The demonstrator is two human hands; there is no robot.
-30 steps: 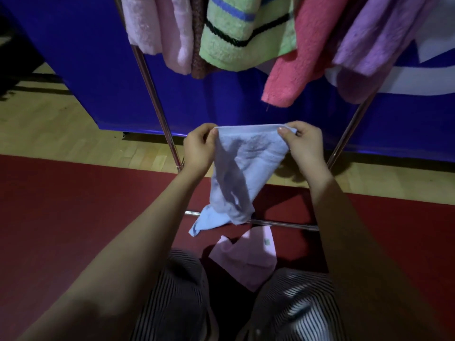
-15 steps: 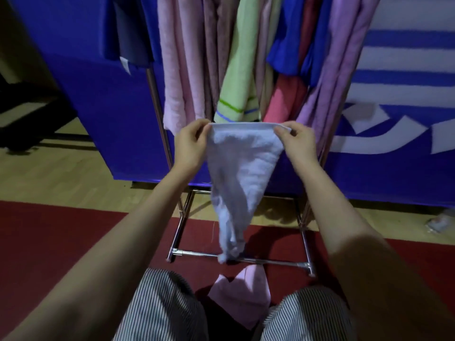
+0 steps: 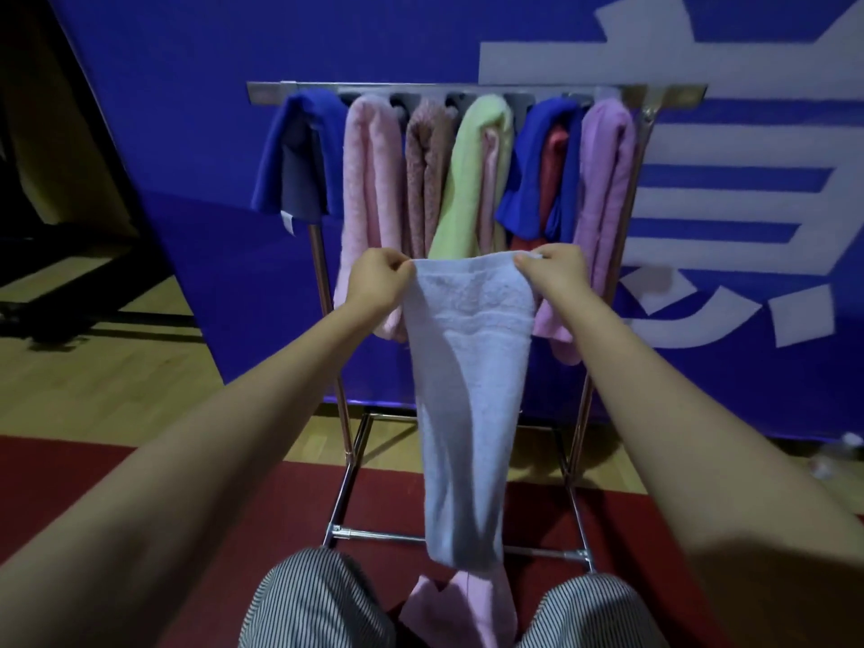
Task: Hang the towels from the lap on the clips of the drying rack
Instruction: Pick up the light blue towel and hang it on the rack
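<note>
2 bare hands hold a light blue towel up in front of the drying rack. The left hand pinches the towel's top corner at 9 o'clock between thumb and curled fingers, and the right hand pinches the corner at 3 o'clock the same way, so the top hem runs taut and level between them. From that hem the cloth narrows and hangs straight down toward 6 o'clock. Its lower end hangs just over a pink towel that lies crumpled in the lap between 2 knees in striped trousers. At 12 o'clock of the hands, 7 towels hang from the rack's metal top bar. From 9 o'clock across to 3 o'clock they are a royal blue towel, a pale pink towel, a mauve-brown towel, a light green towel, a second blue towel with a red towel tucked beside it, and a lilac towel. Their folds cover the bar, so I cannot tell how the clips sit. The rack's legs stand partly on a red mat and partly on the wooden floor, and a blue banner with white characters fills the background at 12 o'clock.
</note>
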